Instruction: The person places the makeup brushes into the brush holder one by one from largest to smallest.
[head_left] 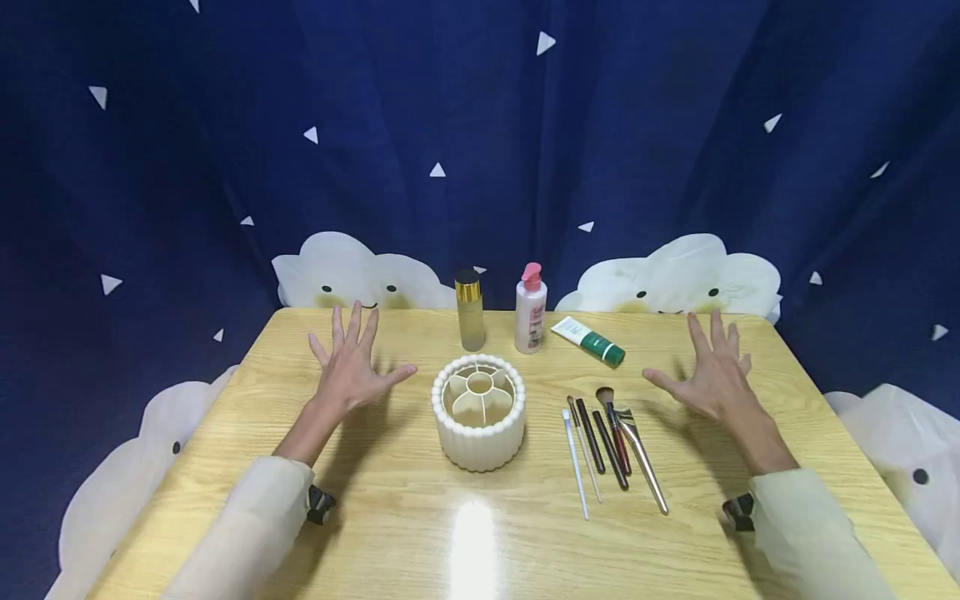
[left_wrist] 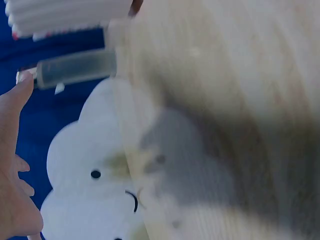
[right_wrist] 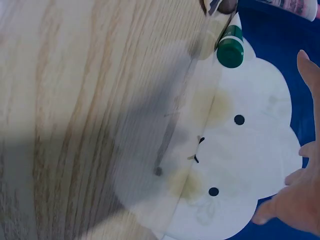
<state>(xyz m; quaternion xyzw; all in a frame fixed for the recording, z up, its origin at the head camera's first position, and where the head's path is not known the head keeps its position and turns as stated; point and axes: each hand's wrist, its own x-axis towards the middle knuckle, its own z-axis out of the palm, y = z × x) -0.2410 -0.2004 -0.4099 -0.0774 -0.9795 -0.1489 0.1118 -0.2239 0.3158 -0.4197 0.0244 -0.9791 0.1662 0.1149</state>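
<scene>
My left hand (head_left: 351,372) hovers over the table's left side with fingers spread, holding nothing. On the other side my right hand (head_left: 708,377) is spread the same way, nothing in it. Between them stands a round cream makeup brush holder (head_left: 480,442) with a beaded rim and several compartments. To its right lie several makeup brushes (head_left: 617,442) side by side, nearer my right hand. Behind the holder stand a clear bottle (head_left: 472,321) with a black and gold cap and a pink-topped pump bottle (head_left: 531,317). A green and white tube (head_left: 590,341) lies beside them.
Everything stands on a light wooden table (head_left: 405,533) with a bright glare near its front. A dark blue curtain (head_left: 480,100) with white triangles and clouds hangs behind and beside it. Dark wrist straps (head_left: 320,505) show below both pale sleeves (head_left: 247,525).
</scene>
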